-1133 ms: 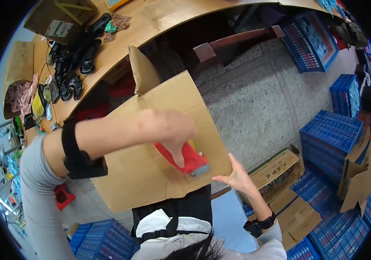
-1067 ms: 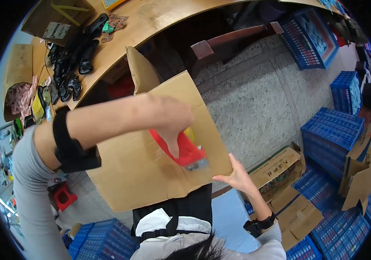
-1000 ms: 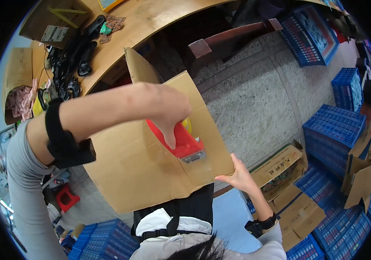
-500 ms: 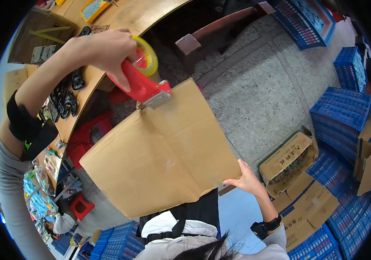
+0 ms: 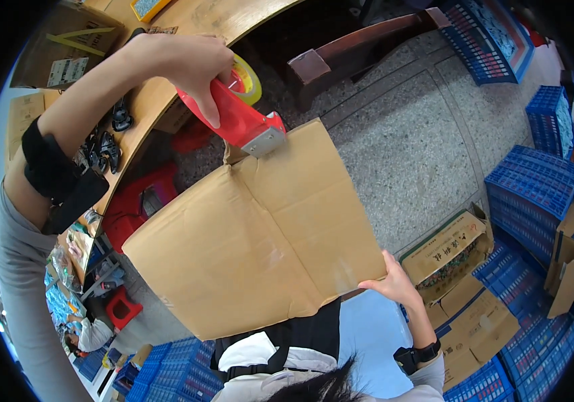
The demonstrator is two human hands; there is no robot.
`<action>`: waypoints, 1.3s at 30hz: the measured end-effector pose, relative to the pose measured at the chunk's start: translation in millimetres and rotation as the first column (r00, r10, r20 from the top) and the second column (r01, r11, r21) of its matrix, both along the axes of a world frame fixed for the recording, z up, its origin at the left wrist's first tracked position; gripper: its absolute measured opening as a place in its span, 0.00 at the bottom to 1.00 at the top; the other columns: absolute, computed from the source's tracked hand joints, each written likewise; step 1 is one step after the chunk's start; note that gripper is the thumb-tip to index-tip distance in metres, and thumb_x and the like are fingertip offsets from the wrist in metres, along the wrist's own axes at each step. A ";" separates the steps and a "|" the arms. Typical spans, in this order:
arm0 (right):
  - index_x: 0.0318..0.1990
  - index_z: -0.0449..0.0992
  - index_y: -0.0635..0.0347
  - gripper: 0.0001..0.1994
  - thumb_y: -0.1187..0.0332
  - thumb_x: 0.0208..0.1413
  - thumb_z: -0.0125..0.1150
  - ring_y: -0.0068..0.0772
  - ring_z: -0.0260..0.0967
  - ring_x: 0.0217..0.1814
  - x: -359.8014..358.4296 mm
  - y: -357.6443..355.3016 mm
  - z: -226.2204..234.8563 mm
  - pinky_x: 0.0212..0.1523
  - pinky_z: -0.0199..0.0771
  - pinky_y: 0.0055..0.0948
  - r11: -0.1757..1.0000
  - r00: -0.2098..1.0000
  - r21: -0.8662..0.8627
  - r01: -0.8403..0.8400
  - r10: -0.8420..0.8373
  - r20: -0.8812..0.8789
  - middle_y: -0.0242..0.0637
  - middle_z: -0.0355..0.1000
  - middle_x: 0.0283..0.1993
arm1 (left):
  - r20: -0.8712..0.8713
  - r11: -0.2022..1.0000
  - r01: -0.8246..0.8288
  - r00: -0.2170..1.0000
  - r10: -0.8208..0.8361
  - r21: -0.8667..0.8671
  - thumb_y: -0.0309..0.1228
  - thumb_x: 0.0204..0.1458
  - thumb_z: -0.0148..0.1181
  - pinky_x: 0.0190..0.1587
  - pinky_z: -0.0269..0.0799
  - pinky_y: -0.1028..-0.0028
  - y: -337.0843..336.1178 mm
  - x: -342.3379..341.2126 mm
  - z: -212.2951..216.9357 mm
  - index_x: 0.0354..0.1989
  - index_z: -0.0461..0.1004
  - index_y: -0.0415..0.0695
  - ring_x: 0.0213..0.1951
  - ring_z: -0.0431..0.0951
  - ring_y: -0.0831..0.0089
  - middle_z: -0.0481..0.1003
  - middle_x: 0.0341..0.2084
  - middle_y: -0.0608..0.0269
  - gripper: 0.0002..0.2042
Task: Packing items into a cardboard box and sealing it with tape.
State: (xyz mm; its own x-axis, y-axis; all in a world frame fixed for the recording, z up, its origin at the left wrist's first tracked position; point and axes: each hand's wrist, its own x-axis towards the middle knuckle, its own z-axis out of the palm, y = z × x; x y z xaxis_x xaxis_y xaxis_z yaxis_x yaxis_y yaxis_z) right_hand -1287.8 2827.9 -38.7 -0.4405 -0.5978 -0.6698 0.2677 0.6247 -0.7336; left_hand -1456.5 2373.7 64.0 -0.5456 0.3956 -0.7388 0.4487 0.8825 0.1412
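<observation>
A brown cardboard box (image 5: 253,248) is held in front of my body, a crease running across its broad upper face. My left hand (image 5: 196,67) is closed round a red tape dispenser (image 5: 237,117) with a metal front plate and a yellow-edged roll of tape (image 5: 247,79). The dispenser's metal end rests at the far edge of the box, close to where a piece of cardboard sticks up. My right hand (image 5: 394,281) grips the box's near right corner, thumb on top and the other fingers along its side.
A wooden table (image 5: 146,141) with black parts curves along the left. Red stools (image 5: 123,308) stand on the floor. Beyond the box lies a dark wooden bench (image 5: 367,37). Stacked blue crates (image 5: 532,177) and open cartons (image 5: 451,251) fill the right side. A person (image 5: 92,333) sits at lower left.
My left hand and the tape dispenser have shifted slightly right along the box's far edge. The far right part of the box has swung a little to the right, my right hand with it.
</observation>
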 end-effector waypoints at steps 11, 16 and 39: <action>0.53 0.64 0.62 0.32 0.62 0.39 0.71 0.47 0.58 0.56 -5.4 -2.9 -6.8 0.57 0.56 0.39 1.000 1.000 -0.020 0.000 0.000 0.000 0.44 0.65 0.50 | 0.079 0.986 -0.044 0.995 0.057 -0.161 0.54 0.30 0.70 0.31 0.73 0.69 -5.5 -4.6 -5.5 0.29 0.78 0.34 0.27 0.78 0.63 0.76 0.21 0.56 0.30; 0.54 0.63 0.63 0.34 0.62 0.39 0.72 0.48 0.58 0.56 -4.1 -4.2 -5.6 0.57 0.57 0.39 0.999 0.998 -0.023 0.035 -0.034 0.052 0.45 0.65 0.49 | 0.042 0.982 -0.103 0.993 0.111 -0.158 0.53 0.30 0.70 0.34 0.73 0.69 10.2 -7.9 12.1 0.27 0.77 0.34 0.28 0.76 0.62 0.75 0.20 0.55 0.29; 0.61 0.57 0.57 0.34 0.59 0.48 0.65 0.29 0.64 0.55 -154.4 -216.1 -35.7 0.52 0.67 0.30 0.928 0.903 -0.350 0.126 0.039 0.428 0.41 0.66 0.55 | -0.050 0.989 -0.099 0.994 0.094 -0.110 0.53 0.30 0.69 0.42 0.69 0.67 -5.7 3.0 6.4 0.30 0.79 0.38 0.39 0.71 0.60 0.76 0.22 0.57 0.28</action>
